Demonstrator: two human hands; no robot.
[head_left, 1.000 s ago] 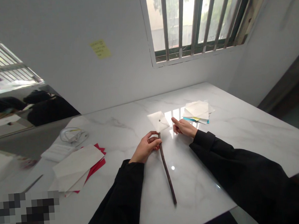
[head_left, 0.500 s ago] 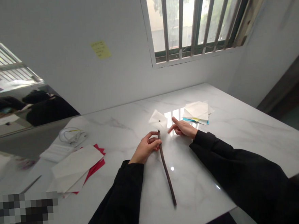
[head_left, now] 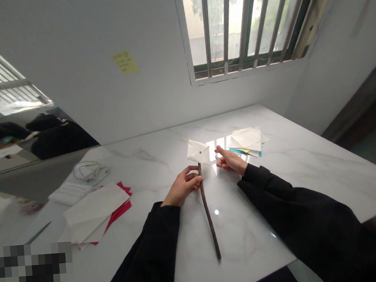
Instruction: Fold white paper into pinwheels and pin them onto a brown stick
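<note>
A white paper pinwheel (head_left: pixel 194 150) with a small dark pin at its middle is fixed to the top of a thin brown stick (head_left: pixel 208 212). My left hand (head_left: pixel 187 182) grips the stick just below the paper, thumb and fingers around it. The stick's lower end points toward me over the marble-look table. To the right of the pinwheel, my right hand (head_left: pixel 229 158) hovers with its fingers partly bent and apart. It holds nothing and does not touch the paper.
White and blue paper sheets (head_left: pixel 246 141) lie beyond my right hand. On the left are white and red sheets (head_left: pixel 96 207), a coiled white cable (head_left: pixel 90 171) and a dark pen-like object (head_left: pixel 38 233). A barred window (head_left: pixel 241 30) and a yellow note (head_left: pixel 125 62) are on the walls.
The pinwheel's paper was blurred and at another angle; now it shows sharp, turned about its pin. My right index finger has drawn back from near the paper. The left hand stays put.
</note>
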